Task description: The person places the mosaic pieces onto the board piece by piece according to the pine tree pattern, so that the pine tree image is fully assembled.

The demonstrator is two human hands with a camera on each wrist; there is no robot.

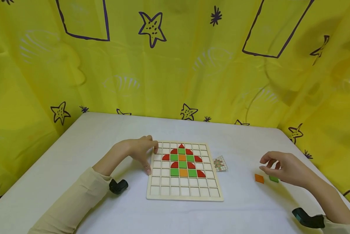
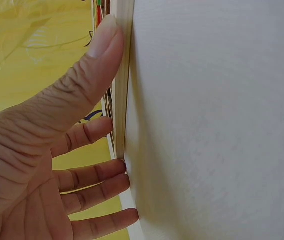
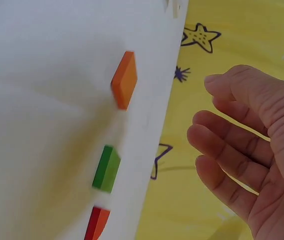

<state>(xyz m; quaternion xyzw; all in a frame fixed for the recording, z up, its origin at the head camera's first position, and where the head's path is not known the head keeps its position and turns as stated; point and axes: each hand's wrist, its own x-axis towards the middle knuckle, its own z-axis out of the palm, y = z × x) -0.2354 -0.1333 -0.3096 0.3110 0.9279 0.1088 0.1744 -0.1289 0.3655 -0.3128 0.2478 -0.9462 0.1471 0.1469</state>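
Note:
A pale wooden grid board [image 1: 184,198] lies on the table with a tree-like figure of green and orange squares, red rounded pieces and a red triangle on top. My left hand [image 1: 140,150] touches the board's left side, thumb along the edge and fingers extended near the far corner. To the right, my right hand [image 1: 287,167] hovers with loosely bent fingers and nothing in them. Below it on the table are an orange tile [image 1: 259,178] and a green tile [image 1: 274,179]. The right wrist view also shows a red tile [image 3: 97,224] beyond the green one.
A small card [image 1: 220,163] printed with a grid picture lies beside the board's right edge. The white-covered table [image 1: 128,214] is bordered at the back and sides by a yellow patterned curtain [image 1: 169,71]. Black wrist devices [image 1: 118,186] sit at both cuffs.

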